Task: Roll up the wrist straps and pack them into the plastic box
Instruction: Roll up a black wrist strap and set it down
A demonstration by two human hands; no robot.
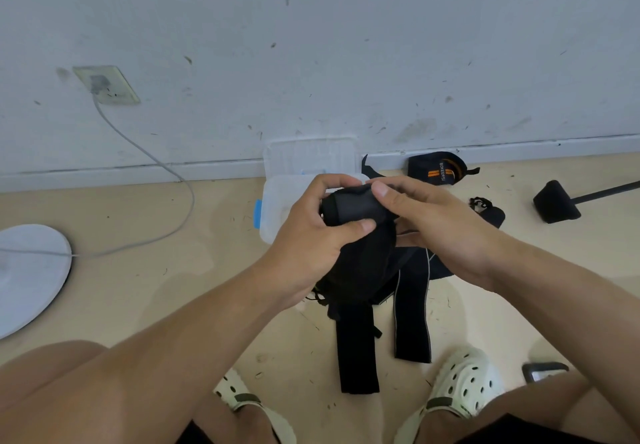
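Both hands clamp our half-rolled strap above the box — a loosened thumb lets it unwind.

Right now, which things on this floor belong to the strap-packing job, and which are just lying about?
Job:
- wrist strap being rolled, held by left hand and right hand
- loose strap on floor
- rolled strap with orange stripes
- plastic box, lid open

Lying about:
- white round base and its cable
- wall socket
- black padded bar
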